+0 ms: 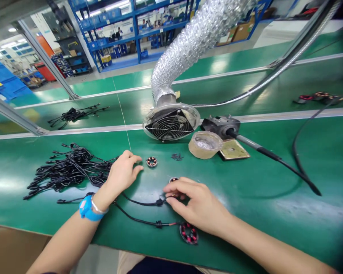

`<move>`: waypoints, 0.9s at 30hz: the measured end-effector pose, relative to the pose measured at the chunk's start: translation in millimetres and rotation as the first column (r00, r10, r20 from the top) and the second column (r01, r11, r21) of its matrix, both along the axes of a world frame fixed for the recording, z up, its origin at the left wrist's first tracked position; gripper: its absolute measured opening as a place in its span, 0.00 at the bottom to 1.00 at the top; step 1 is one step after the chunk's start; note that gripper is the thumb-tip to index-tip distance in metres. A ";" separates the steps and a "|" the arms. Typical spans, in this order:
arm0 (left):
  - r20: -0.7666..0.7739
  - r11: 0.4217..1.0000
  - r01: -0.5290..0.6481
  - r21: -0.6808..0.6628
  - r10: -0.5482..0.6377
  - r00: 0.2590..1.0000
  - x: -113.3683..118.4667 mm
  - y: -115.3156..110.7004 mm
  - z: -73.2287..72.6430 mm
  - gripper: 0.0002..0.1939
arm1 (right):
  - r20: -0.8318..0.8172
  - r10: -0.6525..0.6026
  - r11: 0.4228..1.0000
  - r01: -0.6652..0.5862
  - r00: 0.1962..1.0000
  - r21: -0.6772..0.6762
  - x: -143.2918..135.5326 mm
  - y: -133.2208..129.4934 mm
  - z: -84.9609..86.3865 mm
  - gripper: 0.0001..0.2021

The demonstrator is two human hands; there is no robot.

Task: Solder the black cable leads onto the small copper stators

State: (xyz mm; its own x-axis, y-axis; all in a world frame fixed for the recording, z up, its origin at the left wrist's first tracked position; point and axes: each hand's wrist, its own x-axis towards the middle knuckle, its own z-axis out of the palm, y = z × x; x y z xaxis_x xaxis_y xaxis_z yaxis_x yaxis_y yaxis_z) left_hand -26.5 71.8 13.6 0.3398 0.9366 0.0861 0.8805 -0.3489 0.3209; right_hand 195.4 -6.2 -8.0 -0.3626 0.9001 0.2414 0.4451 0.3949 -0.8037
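My left hand (124, 171), with a blue wrist strap (92, 208), has thumb and forefinger apart just left of a small ring-shaped copper-wound coil (151, 162). No object shows between them. My right hand (193, 198) pinches the end of a black cable (143, 203) past its grommet; the fingers partly hide the wire ends. A second copper coil (173, 179) shows partly behind the right forefinger. Nearer me, another black cable (134, 218) runs to a ring coil with red windings (189, 233), below the right hand.
A heap of black cables (71, 169) lies left. Short black tube pieces (177, 156) lie near a fume fan (170, 125) with a silver duct (183, 49). To the right are a tape roll (205, 145), a yellow sponge (234, 149) and a soldering iron (254, 146) in its holder.
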 end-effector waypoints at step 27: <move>0.602 0.675 0.412 -0.611 0.059 0.796 29.8 -50.0 -5.0 0.10 | -0.493 -0.816 0.513 0.769 0.300 -0.381 106.3 102.9 -15.7 0.15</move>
